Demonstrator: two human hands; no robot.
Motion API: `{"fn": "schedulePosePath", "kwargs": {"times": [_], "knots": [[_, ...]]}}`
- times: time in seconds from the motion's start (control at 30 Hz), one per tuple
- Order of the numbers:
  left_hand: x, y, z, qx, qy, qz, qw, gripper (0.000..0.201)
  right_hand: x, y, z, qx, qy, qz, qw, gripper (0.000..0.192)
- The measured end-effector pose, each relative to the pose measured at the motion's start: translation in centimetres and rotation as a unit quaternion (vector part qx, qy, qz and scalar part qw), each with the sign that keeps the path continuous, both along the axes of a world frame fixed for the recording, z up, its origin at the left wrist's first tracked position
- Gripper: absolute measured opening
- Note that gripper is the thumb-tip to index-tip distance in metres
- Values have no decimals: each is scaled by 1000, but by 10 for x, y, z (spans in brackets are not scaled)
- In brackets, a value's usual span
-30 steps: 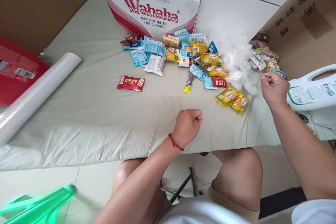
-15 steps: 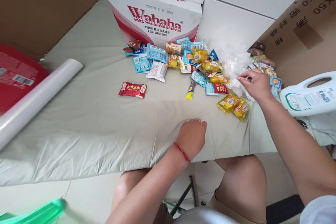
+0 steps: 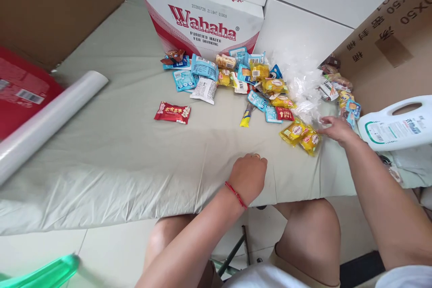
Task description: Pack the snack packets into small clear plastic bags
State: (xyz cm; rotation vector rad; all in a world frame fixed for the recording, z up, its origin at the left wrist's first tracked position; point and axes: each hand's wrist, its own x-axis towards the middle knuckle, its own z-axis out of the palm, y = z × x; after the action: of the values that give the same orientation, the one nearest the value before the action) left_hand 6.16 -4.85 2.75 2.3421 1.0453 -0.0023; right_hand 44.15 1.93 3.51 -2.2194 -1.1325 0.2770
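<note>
Your right hand [image 3: 337, 129] lies low on the cloth-covered counter [image 3: 118, 144], fingers spread and flat, their tips at the near edge of the heap of clear plastic bags [image 3: 302, 85]. Whether a bag is already pinched beneath the fingertips cannot be told; the film is too pale against the cloth. Just to the left of that hand, almost touching it, sit two yellow snack packs [image 3: 300, 135]. Your left hand [image 3: 249, 176] rests near the counter's front edge as a loose fist, holding nothing, with a red cord [image 3: 236, 194] about its wrist.

The remaining wrapped snacks [image 3: 236, 76] are scattered in a band before the Wahaha carton [image 3: 202, 22], with one red packet [image 3: 172, 112] lying apart to the left. A white jug [image 3: 394, 126] lies on its side to the right, and a roll of clear film [image 3: 50, 119] lies at the far left.

The step in hand appears to be drawing a single bag from the heap. The next move would call for a fine pinch on one layer only, since such thin bags tend to cling together. Your free left hand is well placed to steady the pile or to open the bag's mouth, and the yellow packs are the nearest items to go in.
</note>
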Motion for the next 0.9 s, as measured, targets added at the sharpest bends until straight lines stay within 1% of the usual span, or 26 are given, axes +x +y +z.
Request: {"fn": "schedulePosePath", "kwargs": {"times": [0.07, 0.17, 0.2, 0.27, 0.3, 0.33, 0.37, 0.4, 0.5, 0.57, 0.6, 0.67, 0.73, 0.83, 0.9], "knots": [[1, 0, 0, -2, -11, 2, 1000, 27, -6, -16, -5, 17, -1, -24, 1000, 23], [4, -1, 1, -10, -50, 27, 998, 24, -23, -40, -2, 96, 15, -80, 992, 13], [5, -1, 1, -14, -67, 43, 997, 23, -33, -48, 2, 127, 35, -90, 987, 13], [6, 0, 2, -19, -103, 81, 991, 23, -63, -60, 8, 181, 133, -75, 972, 21], [6, 2, 2, -18, -123, 103, 987, 23, -83, -64, 11, 214, 236, -47, 947, 29], [6, 4, 2, -16, -145, 129, 981, 22, -105, -65, 12, 220, 342, -12, 914, 35], [5, 7, 1, -15, -170, 159, 973, 20, -128, -65, 12, 215, 413, 7, 885, 39], [3, 10, 0, -13, -197, 193, 961, 16, -151, -63, 12, 208, 463, 19, 862, 40], [-3, 18, -5, -3, -288, 297, 910, 4, -209, -49, 4, 147, 564, 75, 809, 37], [-7, 21, -8, 11, -337, 340, 878, 11, -231, -41, -3, 117, 604, 105, 782, 34], [-8, 22, -9, 19, -354, 350, 867, 17, -237, -39, -6, 108, 617, 111, 771, 33], [-8, 23, -11, 37, -371, 352, 859, 31, -242, -39, -11, 89, 632, 114, 761, 32], [-6, 24, -13, 47, -371, 347, 860, 44, -241, -43, -13, 70, 632, 116, 763, 32], [-4, 27, -17, 57, -361, 345, 865, 51, -233, -48, -12, 73, 601, 118, 787, 33], [-3, 30, -19, 95, -360, 338, 865, 53, -226, -48, -10, 84, 576, 117, 805, 35]]}}
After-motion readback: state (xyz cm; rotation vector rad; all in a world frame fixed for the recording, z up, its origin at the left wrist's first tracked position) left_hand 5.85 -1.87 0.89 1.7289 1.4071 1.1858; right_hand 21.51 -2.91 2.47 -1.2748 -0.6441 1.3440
